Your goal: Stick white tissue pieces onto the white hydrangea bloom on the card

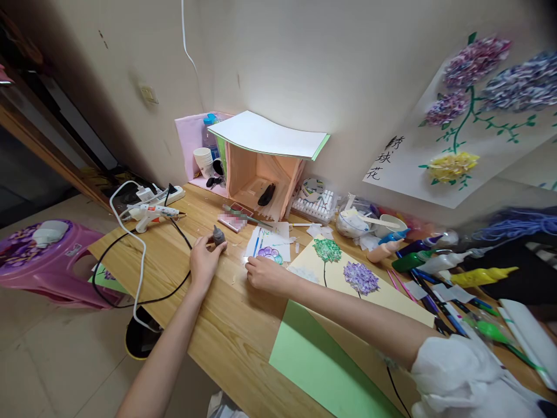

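My left hand (pixel 204 258) rests on the wooden table, its fingers closed around a small dark grey bottle (pixel 218 235) with a narrow tip, standing upright. To the right, my right hand (pixel 265 273) is closed in a pinch at the lower left edge of a white paper (pixel 256 241) painted with a purple flower. A whitish bit shows at its fingertips, too small to name. Beneath my right forearm lies a cream sheet (pixel 391 302) bearing a green puffy flower (pixel 327 249) and a purple puffy flower (pixel 361 277). A green sheet (pixel 313 354) lies in front of it.
On the left, a white glue gun (pixel 152 215) sits among cables beside a power strip (pixel 174 194). A peach-coloured box (pixel 243 168) stands at the back. Paint bottles (pixel 418 261), pens and a plastic bag (pixel 354 223) crowd the right. A pink stool (pixel 65 273) adjoins the table's left edge.
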Demonstrator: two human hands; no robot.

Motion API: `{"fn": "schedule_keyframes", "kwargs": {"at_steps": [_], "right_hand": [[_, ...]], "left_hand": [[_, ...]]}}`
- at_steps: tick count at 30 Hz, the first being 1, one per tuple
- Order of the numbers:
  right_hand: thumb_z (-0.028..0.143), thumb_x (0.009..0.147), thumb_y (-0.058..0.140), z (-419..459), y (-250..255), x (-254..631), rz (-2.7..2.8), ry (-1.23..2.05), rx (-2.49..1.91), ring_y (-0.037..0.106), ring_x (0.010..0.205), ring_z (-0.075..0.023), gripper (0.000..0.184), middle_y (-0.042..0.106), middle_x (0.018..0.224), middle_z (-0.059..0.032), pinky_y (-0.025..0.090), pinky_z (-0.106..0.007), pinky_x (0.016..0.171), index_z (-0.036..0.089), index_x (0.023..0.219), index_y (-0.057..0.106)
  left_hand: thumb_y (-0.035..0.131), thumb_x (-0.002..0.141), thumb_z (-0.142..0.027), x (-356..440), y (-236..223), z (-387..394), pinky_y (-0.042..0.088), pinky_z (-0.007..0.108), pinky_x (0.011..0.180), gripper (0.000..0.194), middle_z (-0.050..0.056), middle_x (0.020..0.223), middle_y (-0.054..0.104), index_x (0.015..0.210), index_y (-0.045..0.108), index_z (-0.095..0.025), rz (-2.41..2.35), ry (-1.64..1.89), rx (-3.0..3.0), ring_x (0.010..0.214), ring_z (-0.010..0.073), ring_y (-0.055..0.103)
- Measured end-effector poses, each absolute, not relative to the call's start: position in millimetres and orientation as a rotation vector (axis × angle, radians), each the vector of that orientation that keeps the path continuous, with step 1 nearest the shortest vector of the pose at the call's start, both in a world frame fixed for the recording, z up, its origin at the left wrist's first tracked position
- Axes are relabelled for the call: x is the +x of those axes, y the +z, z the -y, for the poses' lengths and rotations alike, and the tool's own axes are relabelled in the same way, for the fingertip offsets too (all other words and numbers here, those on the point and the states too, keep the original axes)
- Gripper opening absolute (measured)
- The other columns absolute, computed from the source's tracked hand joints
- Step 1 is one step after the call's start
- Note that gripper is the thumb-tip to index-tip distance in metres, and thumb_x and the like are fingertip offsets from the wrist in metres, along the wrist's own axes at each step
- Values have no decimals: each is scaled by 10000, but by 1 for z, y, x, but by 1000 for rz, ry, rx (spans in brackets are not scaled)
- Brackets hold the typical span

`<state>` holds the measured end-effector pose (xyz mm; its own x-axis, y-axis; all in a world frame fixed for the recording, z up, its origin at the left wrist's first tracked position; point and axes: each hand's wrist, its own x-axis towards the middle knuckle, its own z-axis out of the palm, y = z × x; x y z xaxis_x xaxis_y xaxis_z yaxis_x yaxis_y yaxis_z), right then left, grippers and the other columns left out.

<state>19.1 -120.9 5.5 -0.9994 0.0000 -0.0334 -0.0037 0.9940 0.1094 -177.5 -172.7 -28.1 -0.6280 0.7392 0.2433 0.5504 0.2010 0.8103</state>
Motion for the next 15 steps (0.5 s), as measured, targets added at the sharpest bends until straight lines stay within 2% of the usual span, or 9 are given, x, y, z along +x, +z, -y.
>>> {"fn": "schedule_keyframes", "kwargs": {"at_steps": [6, 10, 12, 15], "right_hand": [[69, 905, 449, 109, 4, 11, -3073, 240, -311, 525, 859, -214, 216, 623, 818, -120, 390, -313, 658, 79, 828, 650], [53, 907, 430, 105, 8, 10, -3060, 265, -432, 532, 831, -199, 229, 611, 806, -114, 398, -305, 648, 88, 810, 634], [52, 921, 388, 105, 13, 13, -3078, 271, -454, 530, 829, -201, 261, 603, 815, -115, 401, -308, 647, 94, 810, 620], [61, 935, 335, 106, 22, 20, -3192, 213, -444, 522, 805, -198, 304, 590, 808, -106, 396, -305, 629, 125, 786, 593]], "left_hand": [[665, 713, -401, -177, -30, 174, 504, 358, 863, 431, 124, 1058, 638, 1052, 607, -141, -2230, 1328, 1171, 955, 227, 631], [674, 704, -424, -169, -22, 194, 507, 372, 842, 535, 183, 1178, 569, 1126, 562, -114, -2340, 1253, 1156, 1037, 265, 591], [609, 759, -442, -162, -17, 210, 495, 392, 841, 464, 175, 1129, 586, 1090, 579, -118, -2411, 1170, 1182, 990, 269, 600], [462, 852, -408, -150, -10, 228, 475, 390, 822, 319, 131, 977, 653, 937, 630, -150, -2373, 1000, 1232, 872, 256, 624]]}}
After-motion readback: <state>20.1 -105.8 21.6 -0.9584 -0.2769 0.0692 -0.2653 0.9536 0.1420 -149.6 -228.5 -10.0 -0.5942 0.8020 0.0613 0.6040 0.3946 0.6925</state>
